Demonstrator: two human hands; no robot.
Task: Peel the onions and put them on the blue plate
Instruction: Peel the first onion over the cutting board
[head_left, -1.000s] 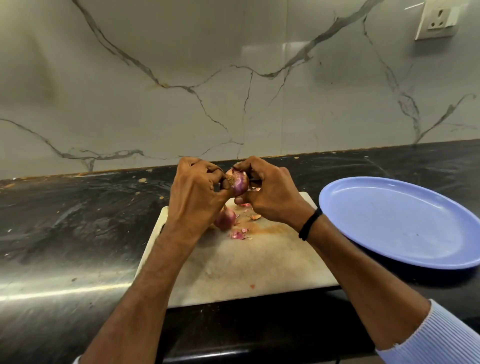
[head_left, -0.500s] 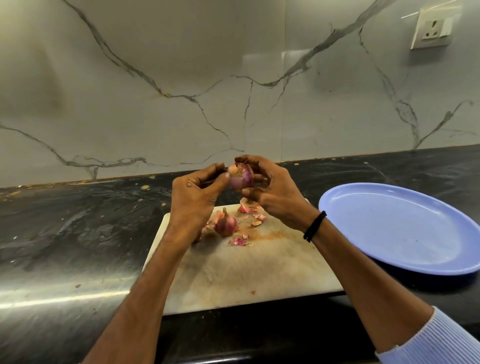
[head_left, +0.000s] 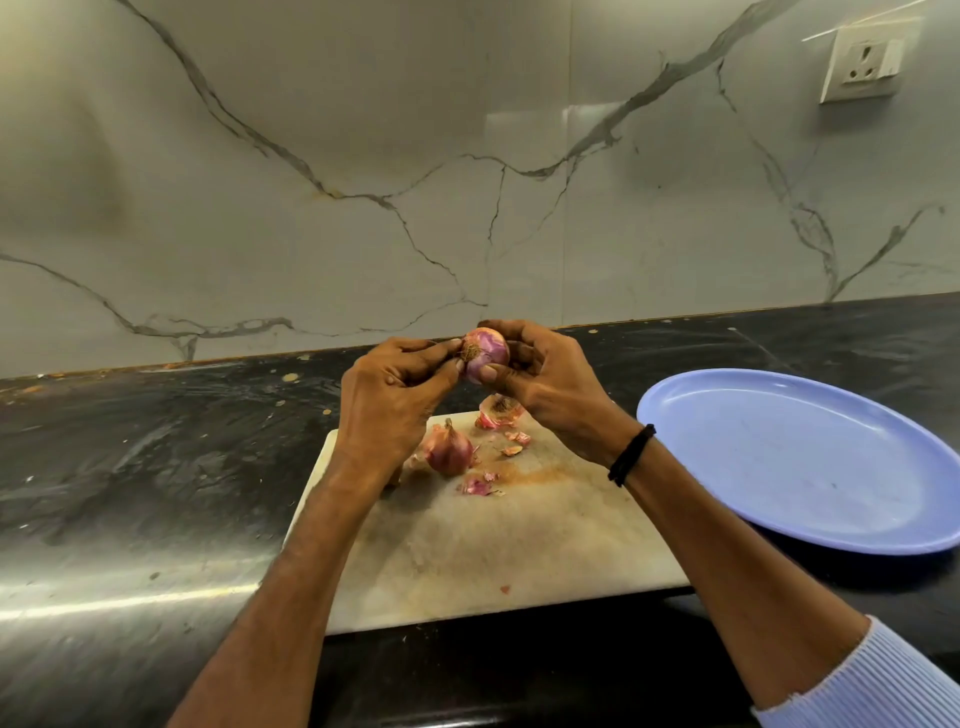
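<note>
Purple-skinned, the small round onion (head_left: 485, 355) is held at mid-frame in the curled right hand (head_left: 550, 384), its root tuft pinched by the left hand (head_left: 387, 400). Within the last second it has been turned root-forward, so peeling is judged unfinished. A second papery onion (head_left: 449, 452) and skin scraps (head_left: 498, 410) are left on the stained white board (head_left: 493, 561). The blue plastic plate (head_left: 810, 467), at right, is unfilled. Both are set on a black stone counter (head_left: 130, 467) below a veined marble wall (head_left: 363, 182).
</note>
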